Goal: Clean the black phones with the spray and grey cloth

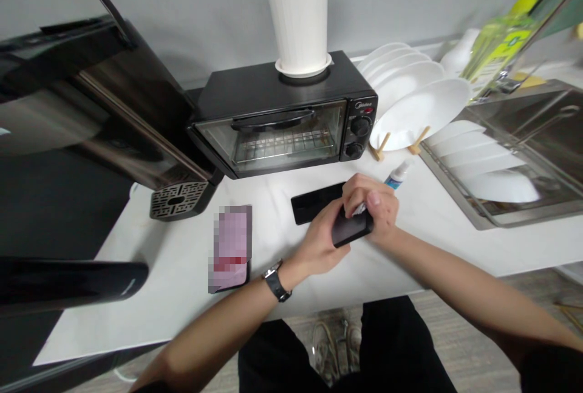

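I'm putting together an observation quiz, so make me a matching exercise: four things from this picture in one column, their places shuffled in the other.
Things
1. Dark device
2. White wad
3. White cup
4. White-capped bottle

Places
A. Atop the black oven
B. Gripped by the left hand
C. On the counter, beyond the right hand
D. Pinched in the right hand

Pairs: 1-B, 2-D, 3-A, 4-C
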Motion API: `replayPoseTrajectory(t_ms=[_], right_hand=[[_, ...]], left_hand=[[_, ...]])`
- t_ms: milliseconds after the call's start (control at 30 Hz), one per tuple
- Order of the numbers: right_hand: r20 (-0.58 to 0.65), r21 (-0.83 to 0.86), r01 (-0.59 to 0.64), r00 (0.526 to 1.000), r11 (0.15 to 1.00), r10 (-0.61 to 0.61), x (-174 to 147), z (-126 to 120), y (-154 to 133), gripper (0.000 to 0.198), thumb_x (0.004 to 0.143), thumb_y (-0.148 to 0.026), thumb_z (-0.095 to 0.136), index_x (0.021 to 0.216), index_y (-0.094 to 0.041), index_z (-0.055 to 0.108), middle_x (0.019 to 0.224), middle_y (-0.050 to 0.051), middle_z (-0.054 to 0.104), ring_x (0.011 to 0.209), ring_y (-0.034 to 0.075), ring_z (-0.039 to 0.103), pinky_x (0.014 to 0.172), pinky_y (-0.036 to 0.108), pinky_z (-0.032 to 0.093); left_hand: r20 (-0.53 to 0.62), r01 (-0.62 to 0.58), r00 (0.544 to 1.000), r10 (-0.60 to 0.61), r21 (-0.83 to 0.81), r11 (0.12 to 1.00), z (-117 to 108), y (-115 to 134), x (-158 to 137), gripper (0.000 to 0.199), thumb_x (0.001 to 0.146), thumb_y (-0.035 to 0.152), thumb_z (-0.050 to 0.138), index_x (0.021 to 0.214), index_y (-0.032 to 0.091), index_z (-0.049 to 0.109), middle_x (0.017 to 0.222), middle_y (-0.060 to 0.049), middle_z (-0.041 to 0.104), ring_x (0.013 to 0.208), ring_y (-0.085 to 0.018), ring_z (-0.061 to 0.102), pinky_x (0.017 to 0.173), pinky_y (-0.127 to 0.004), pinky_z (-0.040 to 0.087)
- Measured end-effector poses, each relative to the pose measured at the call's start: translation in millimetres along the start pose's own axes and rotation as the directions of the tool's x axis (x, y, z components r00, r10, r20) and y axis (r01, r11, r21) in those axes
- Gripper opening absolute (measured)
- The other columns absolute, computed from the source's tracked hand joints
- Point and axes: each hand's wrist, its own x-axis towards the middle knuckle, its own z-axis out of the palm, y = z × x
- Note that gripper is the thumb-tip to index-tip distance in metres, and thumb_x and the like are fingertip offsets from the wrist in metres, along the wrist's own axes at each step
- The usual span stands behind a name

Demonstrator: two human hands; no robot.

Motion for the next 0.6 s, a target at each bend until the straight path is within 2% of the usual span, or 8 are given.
replayPoseTrajectory(t_ms=[67,167,200,267,333,433,533,600], right_hand=[[-0.015,0.15,-0.1,0.995,0.984,0.104,6,2,-4,0.057,0.109,-0.043,0.039,0.06,-0.022,0.061,0.057,0.003,0.059,0.056,0.016,0.058,0.055,0.033,0.046],[0.073,0.312,-0.321,0.947,0.894,0.314,10,5,-5,0.06,0.11,-0.046,0.039,0.059,-0.022,0.059,0.05,0.001,0.054,0.049,0.016,0.055,0.053,0.032,0.049],[0.091,0.33,-0.368,0.929,0.87,0.359,9,6,-5,0.061,0.11,-0.047,0.038,0.059,-0.022,0.059,0.049,0.001,0.054,0.05,0.017,0.056,0.054,0.033,0.05],[0.076,0.308,-0.384,0.922,0.871,0.38,7,7,-5,0.062,0.11,-0.049,0.037,0.06,-0.022,0.061,0.051,0.002,0.055,0.052,0.017,0.057,0.055,0.033,0.051],[-0.002,0.209,-0.295,0.953,0.932,0.302,2,8,-7,0.059,0.111,-0.048,0.036,0.067,-0.021,0.066,0.058,0.003,0.06,0.056,0.017,0.06,0.055,0.033,0.049],[-0.077,-0.021,-0.045,0.996,0.999,0.043,-7,7,-8,0.052,0.11,-0.044,0.034,0.082,-0.023,0.071,0.073,0.006,0.068,0.066,0.02,0.065,0.06,0.036,0.05],[-0.006,-0.24,0.216,0.975,0.946,-0.224,-12,5,-8,0.052,0.11,-0.045,0.029,0.09,-0.024,0.072,0.085,0.008,0.07,0.079,0.024,0.068,0.071,0.043,0.056],[0.069,-0.332,0.375,0.925,0.865,-0.374,-14,4,-8,0.052,0.11,-0.046,0.026,0.092,-0.026,0.071,0.086,0.006,0.071,0.084,0.024,0.07,0.081,0.047,0.058]], left_hand=[[0.005,-0.018,1.0,0.018,0.011,1.0,0,0,-1,0.059,0.079,0.019,0.064,0.136,0.02,0.049,0.137,-0.012,0.061,0.127,-0.034,0.059,0.111,-0.055,0.048],[0.0,-0.031,1.0,0.031,0.043,0.999,1,1,-1,0.061,0.081,0.018,0.063,0.14,0.021,0.047,0.14,-0.013,0.059,0.131,-0.036,0.057,0.112,-0.056,0.048],[-0.005,-0.031,0.999,0.032,0.049,0.998,1,2,-1,0.063,0.082,0.019,0.063,0.143,0.022,0.046,0.142,-0.013,0.058,0.132,-0.036,0.056,0.113,-0.056,0.048],[-0.01,-0.035,0.999,0.036,0.043,0.998,2,3,0,0.068,0.084,0.02,0.063,0.149,0.024,0.041,0.147,-0.013,0.056,0.134,-0.037,0.055,0.113,-0.057,0.047],[0.003,-0.043,0.999,0.043,0.023,0.999,2,4,0,0.07,0.087,0.022,0.064,0.152,0.024,0.039,0.148,-0.013,0.056,0.134,-0.038,0.055,0.113,-0.057,0.048],[0.019,-0.046,0.999,0.046,0.018,0.999,3,6,-1,0.061,0.09,0.024,0.064,0.147,0.023,0.045,0.142,-0.014,0.061,0.13,-0.038,0.059,0.111,-0.057,0.05],[0.004,-0.063,0.998,0.063,0.034,0.997,4,7,-2,0.046,0.091,0.025,0.063,0.136,0.022,0.053,0.137,-0.012,0.064,0.128,-0.035,0.061,0.111,-0.056,0.051],[0.015,-0.071,0.997,0.071,0.049,0.996,5,6,-2,0.041,0.092,0.028,0.064,0.132,0.023,0.055,0.139,-0.011,0.062,0.133,-0.034,0.059,0.114,-0.056,0.05]])
